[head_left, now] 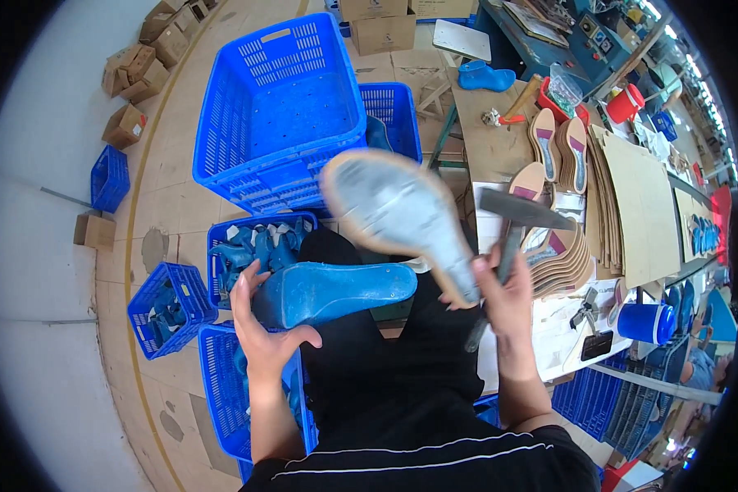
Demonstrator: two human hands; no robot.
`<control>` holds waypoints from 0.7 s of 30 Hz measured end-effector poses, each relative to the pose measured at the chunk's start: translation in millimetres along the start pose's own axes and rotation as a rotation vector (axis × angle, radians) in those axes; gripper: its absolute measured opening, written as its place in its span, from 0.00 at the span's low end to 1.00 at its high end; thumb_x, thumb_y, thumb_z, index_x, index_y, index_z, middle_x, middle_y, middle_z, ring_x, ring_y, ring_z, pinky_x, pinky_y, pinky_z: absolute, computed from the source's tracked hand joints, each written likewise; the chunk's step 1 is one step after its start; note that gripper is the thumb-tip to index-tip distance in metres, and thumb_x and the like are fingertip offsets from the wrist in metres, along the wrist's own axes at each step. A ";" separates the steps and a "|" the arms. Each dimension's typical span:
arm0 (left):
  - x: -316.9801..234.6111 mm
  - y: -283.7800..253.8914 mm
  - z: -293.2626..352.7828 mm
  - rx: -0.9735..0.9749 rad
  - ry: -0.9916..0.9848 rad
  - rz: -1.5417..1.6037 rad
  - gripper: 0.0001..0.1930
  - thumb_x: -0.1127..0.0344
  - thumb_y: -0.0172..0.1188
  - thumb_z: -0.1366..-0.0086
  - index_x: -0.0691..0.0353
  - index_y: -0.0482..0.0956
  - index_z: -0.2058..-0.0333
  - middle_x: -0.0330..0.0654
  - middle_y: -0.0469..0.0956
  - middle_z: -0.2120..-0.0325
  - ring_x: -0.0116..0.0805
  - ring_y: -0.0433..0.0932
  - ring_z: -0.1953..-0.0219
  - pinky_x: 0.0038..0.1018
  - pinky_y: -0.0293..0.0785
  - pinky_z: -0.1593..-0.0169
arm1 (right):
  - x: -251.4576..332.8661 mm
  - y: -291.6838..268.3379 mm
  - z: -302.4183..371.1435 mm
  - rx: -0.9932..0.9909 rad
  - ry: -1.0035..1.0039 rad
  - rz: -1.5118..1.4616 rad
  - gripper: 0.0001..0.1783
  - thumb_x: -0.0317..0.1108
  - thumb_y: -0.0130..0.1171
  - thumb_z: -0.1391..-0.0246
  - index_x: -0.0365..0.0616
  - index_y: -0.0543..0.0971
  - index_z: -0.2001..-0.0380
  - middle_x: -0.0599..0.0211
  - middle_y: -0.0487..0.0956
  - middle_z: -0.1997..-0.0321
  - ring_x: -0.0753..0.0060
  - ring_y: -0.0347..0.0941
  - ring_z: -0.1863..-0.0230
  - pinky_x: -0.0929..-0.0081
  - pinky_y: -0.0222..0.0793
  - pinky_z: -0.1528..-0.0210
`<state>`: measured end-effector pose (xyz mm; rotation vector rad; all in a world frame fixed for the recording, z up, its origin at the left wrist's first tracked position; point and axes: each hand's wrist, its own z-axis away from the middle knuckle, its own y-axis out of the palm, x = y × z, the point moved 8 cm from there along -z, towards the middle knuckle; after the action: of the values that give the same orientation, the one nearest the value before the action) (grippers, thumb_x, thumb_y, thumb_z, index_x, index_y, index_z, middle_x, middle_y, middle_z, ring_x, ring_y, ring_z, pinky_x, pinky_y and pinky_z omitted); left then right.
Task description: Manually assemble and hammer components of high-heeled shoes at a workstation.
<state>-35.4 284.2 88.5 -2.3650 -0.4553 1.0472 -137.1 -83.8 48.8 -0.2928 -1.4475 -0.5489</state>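
My left hand [272, 336] grips a blue shoe last [344, 293] around its wide toe end, thumb below and fingers above. The flat sole of the last faces up, over my lap. In my right hand [508, 312] are two things at once: a hammer [523, 210] with a dark metal head, and an insole [395, 205] pinched at its narrow end. The grey-white face of the insole with its tan rim is turned toward me, slightly blurred, above the last and apart from it. The lower end of the hammer's handle shows below my right hand.
To the right, a worktable [492, 152] bears stacked insoles [570, 266], cardboard sheets [644, 205], a phone [597, 345] and a blue jug [646, 323]. A large blue crate [283, 176] stands ahead. Crates of blue lasts [258, 246] sit at my left.
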 end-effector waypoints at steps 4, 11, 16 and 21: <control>-13.8 -10.6 -10.1 0.042 0.026 0.011 0.79 0.33 0.85 0.70 0.42 0.46 0.20 0.62 0.60 0.28 0.59 0.79 0.41 0.45 0.82 0.46 | 21.2 66.1 -4.4 0.390 -0.110 0.354 0.14 0.32 0.69 0.34 0.43 0.71 0.63 0.70 0.72 0.76 0.79 0.71 0.72 0.74 0.67 0.68; -56.2 -9.1 -50.2 0.538 0.064 -0.232 0.46 0.52 0.85 0.59 0.45 0.81 0.37 0.51 0.71 0.34 0.56 0.76 0.38 0.47 0.80 0.42 | 14.7 114.0 -15.6 0.662 -0.169 0.686 0.16 0.34 0.72 0.38 0.39 0.74 0.62 0.55 0.83 0.70 0.48 0.82 0.67 0.63 0.73 0.63; -58.4 -3.0 -53.6 0.689 -0.034 -0.306 0.41 0.55 0.83 0.55 0.45 0.82 0.37 0.49 0.74 0.39 0.50 0.78 0.45 0.43 0.83 0.48 | 26.3 100.9 -22.4 0.510 -0.245 0.618 0.17 0.34 0.73 0.40 0.38 0.76 0.57 0.57 0.86 0.65 0.50 0.84 0.61 0.64 0.76 0.57; -58.6 -1.3 -50.2 0.756 -0.061 -0.341 0.40 0.54 0.84 0.54 0.49 0.82 0.39 0.50 0.73 0.37 0.49 0.78 0.46 0.42 0.84 0.53 | -2.0 82.0 -31.9 0.466 0.050 0.490 0.16 0.32 0.73 0.38 0.38 0.75 0.56 0.60 0.87 0.58 0.70 0.83 0.57 0.70 0.76 0.52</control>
<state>-35.4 240.8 152.3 -1.5311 -0.3770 0.9183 -67.3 -30.5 54.3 -0.2467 -1.3479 0.1785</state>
